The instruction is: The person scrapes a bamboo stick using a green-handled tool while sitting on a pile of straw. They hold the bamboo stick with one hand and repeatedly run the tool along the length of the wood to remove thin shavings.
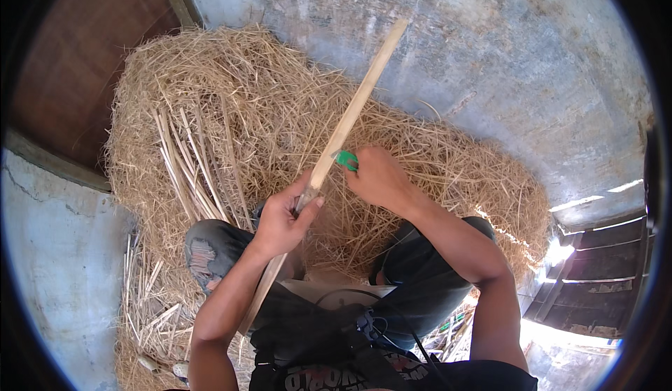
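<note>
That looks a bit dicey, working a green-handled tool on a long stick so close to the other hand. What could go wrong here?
The right hand works the green-handled tool on the stick just above the left hand; a slip could catch those fingers. The stick's lower end passes between the knees, so a slip downward could also reach the legs.

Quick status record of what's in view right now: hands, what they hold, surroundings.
left hand: closed around a long wooden strip, grip near its lower part
right hand: holds a green-handled tool against the strip
strip: runs diagonally up to the right
under it: straw pile
beside left knee: thin split sticks
floor: concrete
</note>
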`<action>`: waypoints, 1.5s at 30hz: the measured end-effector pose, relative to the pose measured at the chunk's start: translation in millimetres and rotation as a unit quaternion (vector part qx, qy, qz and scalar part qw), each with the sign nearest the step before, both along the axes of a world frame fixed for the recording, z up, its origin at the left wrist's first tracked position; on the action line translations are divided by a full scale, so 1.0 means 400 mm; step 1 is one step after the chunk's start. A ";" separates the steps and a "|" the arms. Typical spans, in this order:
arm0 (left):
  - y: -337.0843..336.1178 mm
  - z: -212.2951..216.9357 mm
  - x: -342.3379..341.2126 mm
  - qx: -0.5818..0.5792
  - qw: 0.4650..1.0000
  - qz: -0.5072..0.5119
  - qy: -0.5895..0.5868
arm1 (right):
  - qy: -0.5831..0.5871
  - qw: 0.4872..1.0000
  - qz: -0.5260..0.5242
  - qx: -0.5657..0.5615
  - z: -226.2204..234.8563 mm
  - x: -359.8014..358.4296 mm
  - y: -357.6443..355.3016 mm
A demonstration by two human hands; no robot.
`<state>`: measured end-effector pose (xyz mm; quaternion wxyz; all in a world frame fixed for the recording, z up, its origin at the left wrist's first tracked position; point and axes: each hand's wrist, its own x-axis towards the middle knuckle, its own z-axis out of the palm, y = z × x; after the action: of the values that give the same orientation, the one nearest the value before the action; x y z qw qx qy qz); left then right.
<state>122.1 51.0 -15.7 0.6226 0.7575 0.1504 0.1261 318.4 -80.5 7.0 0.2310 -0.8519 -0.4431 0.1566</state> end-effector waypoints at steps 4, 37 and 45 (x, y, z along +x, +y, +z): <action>0.010 -0.005 0.008 -0.005 1.000 0.012 -0.016 | 0.038 0.996 0.070 0.030 -0.008 -0.012 -0.007; -0.038 0.005 0.030 0.080 0.997 -0.014 -0.021 | 0.000 0.965 0.014 0.261 0.045 0.105 -0.032; 0.036 -0.001 0.055 0.129 0.978 0.087 0.137 | 0.095 0.934 0.250 0.238 0.061 -0.024 -0.029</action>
<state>144.1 65.4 -16.2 0.4799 0.8254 0.2824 0.0931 308.8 -92.1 31.6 0.4219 -0.6148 -0.6417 0.1793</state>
